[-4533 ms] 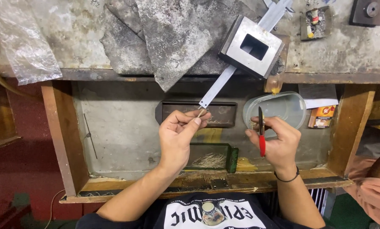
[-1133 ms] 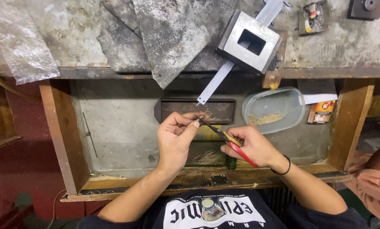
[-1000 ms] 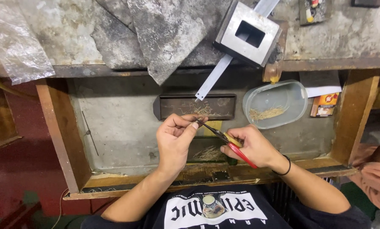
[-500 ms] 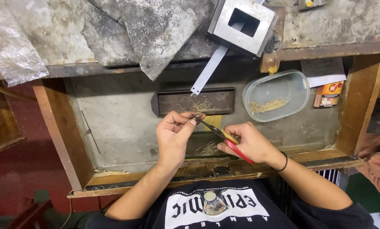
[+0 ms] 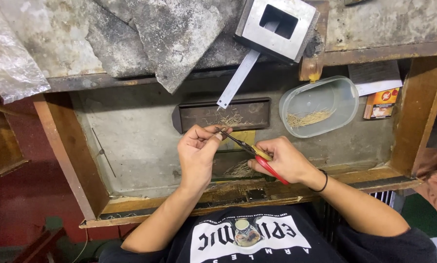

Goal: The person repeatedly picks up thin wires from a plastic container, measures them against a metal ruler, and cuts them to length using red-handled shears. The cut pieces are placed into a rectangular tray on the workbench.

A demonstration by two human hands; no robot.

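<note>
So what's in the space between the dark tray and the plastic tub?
Nothing. In the head view, only bare grey drawer floor shows between the dark tray and the plastic tub.

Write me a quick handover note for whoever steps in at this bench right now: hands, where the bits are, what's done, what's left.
Left hand: fingertips pinched on something too small to make out.
Right hand: closed on red-handled pliers, tips at the left fingertips.
Thin straw-coloured pieces: some in the dark tray, some in the clear plastic tub, some below the hands.
Done: pieces lie in tray and tub.
Left: cannot tell which pile is finished.
</note>
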